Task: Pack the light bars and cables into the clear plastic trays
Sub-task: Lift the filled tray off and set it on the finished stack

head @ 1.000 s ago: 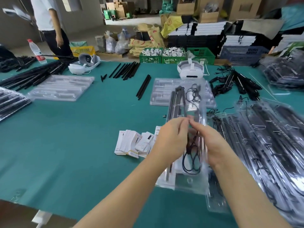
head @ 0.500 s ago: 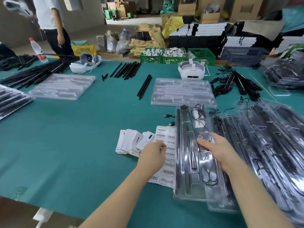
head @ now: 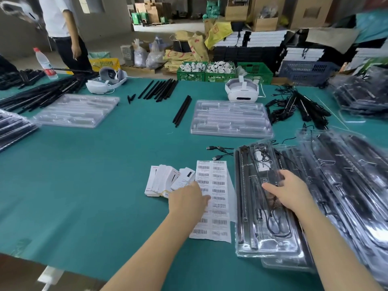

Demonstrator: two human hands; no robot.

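— Where are your hands?

— My right hand [head: 290, 193] lies flat on the filled clear plastic tray [head: 263, 208], fingers straight and pressing on its lid, nothing pinched. My left hand [head: 188, 199] rests on the white sheet of barcode labels [head: 216, 198] just left of that tray; its fingers point toward the sheet, and I cannot tell whether they pinch a label or only touch it.

— What is in the tray?

— Long black light bars [head: 244, 198] run along its left side, and thin black cables [head: 275, 219] are coiled in the pocket under my palm. The tray sits on top of another packed tray, at the near right of the green table [head: 88, 185].

— And around you?

— A stack of small white cards [head: 165, 182] touches the label sheet on its left. A stack of empty clear moulded trays [head: 231, 119] lies farther out, with a pair of loose black bars [head: 182, 111] to its left and a white headset [head: 242, 92] behind it. A heap of packed trays [head: 344, 177] slopes along my right. Loose black plug ends [head: 217, 153] lie just beyond the label sheet.
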